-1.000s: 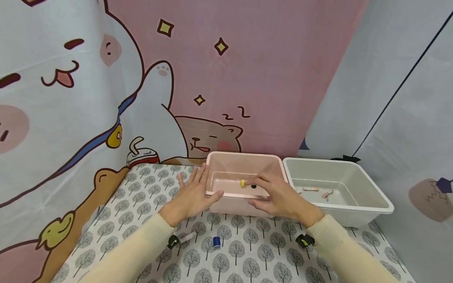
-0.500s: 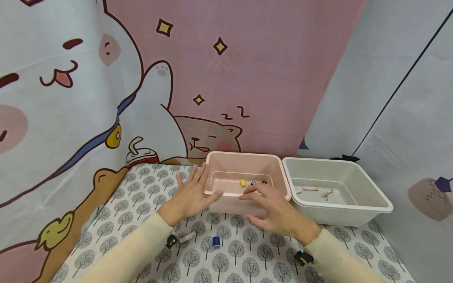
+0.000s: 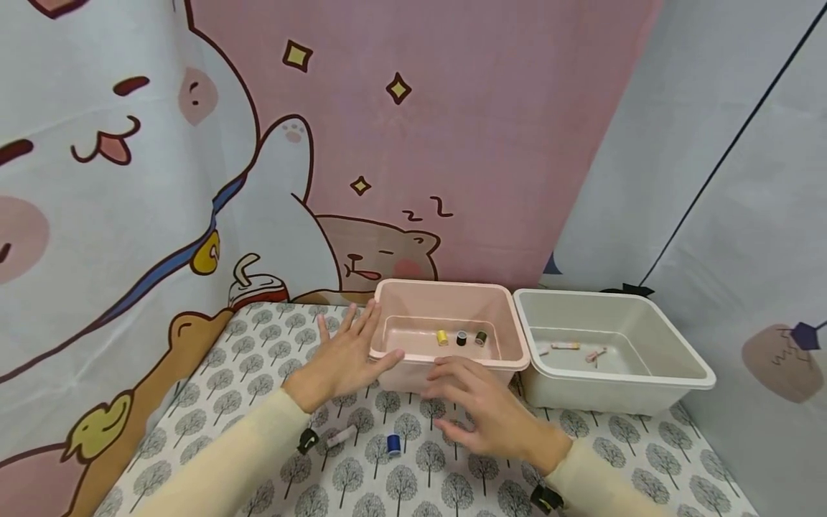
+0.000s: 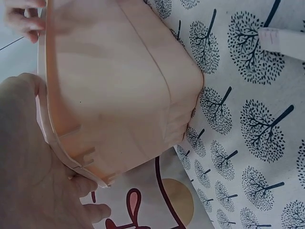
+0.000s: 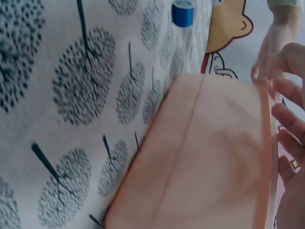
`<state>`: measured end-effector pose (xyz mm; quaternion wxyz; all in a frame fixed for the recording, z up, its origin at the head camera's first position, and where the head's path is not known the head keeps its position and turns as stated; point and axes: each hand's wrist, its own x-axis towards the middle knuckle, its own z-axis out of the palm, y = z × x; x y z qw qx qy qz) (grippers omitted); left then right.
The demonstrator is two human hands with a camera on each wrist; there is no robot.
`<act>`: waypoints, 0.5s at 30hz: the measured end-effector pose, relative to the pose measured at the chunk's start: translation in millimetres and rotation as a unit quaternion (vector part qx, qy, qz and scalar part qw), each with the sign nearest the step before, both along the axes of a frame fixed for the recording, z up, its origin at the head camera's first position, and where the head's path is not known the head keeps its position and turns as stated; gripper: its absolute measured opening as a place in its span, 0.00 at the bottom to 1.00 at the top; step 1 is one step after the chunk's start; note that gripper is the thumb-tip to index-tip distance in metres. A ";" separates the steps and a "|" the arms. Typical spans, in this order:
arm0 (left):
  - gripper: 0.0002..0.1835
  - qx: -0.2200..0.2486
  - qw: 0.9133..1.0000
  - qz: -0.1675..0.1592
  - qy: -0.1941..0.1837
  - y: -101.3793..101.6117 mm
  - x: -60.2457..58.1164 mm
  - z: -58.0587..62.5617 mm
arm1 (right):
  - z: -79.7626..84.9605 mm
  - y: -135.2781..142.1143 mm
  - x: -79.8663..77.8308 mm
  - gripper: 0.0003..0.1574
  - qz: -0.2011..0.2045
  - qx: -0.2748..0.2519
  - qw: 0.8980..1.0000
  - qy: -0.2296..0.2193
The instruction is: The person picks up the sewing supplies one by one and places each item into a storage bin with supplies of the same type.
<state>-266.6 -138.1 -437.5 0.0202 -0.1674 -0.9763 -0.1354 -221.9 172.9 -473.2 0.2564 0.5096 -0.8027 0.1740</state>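
Note:
My left hand (image 3: 342, 359) rests on the left rim of the pink bin (image 3: 452, 285), fingers spread and straight. My right hand (image 3: 481, 409) hovers in front of the bin's near wall, its fingers loosely bent with nothing between them. Inside the bin stand three thread spools: a yellow spool (image 3: 442, 337), a black spool (image 3: 461, 338) and a dark green spool (image 3: 481, 338). On the tablecloth before the bin, a blue thread spool (image 3: 393, 445) stands between my hands. A small pale pink stick-like piece (image 3: 341, 436) lies to its left, near my left sleeve.
Right of the pink bin stands a grey-white bin (image 3: 620, 391) with several small pinkish pieces (image 3: 566, 346) inside. Both bins sit near the wall hanging (image 3: 491, 143). The tablecloth (image 3: 349, 477) has a tree print. Dark wrist straps show under both sleeves.
My right hand has drawn back from inside the pink bin, over its near rim and towards me, uncovering the black and dark green spools. The left hand has stayed on the rim.

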 end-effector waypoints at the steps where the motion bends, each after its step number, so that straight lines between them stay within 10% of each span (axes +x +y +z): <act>1: 0.62 0.000 1.000 0.001 0.000 -0.4 0.7 0.1 | -1.3 -1.9 1.4 0.30 0.005 0.003 1.000 0.004; 15: 0.63 -0.003 1.000 -0.007 -0.010 -2.3 -0.1 -0.5 | -27.2 -23.2 11.8 0.35 0.027 0.092 0.992 -0.077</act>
